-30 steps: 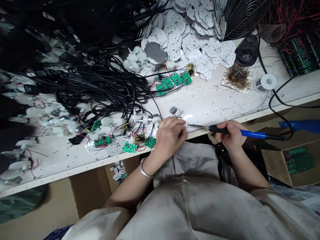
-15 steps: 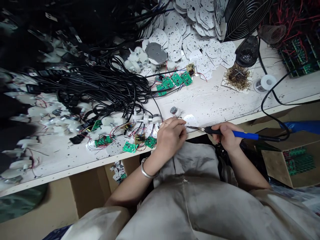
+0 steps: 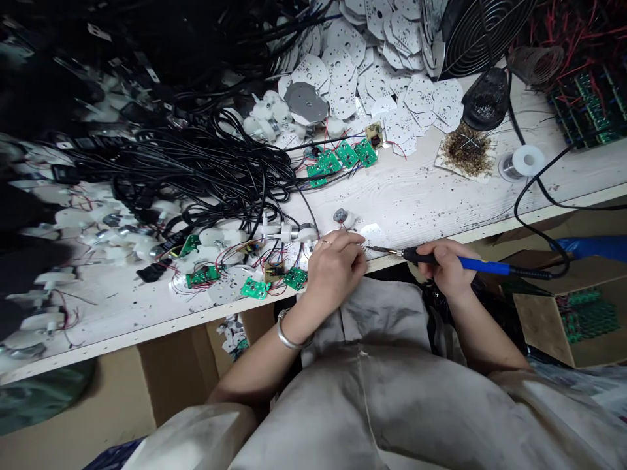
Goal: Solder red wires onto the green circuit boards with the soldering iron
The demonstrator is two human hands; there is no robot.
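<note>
One soldering iron [image 3: 465,264] in the right hand [image 3: 447,266]; tip [image 3: 370,247] beside left hand [image 3: 336,274].

I log the view from the head camera: a long workbench [image 3: 431,209] of white-painted wood, flecked with dark specks, its pale front edge running aslant across the frame. A wire-guarded fan [image 3: 482,32] stands at the bench's far side. Below the edge I note cardboard boxes [image 3: 541,320], black plastic [image 3: 435,313], a blue sheet [image 3: 592,248] and a dark green bag [image 3: 44,398]. Light is soft across the bench, falling to deep shadow at upper left.
</note>
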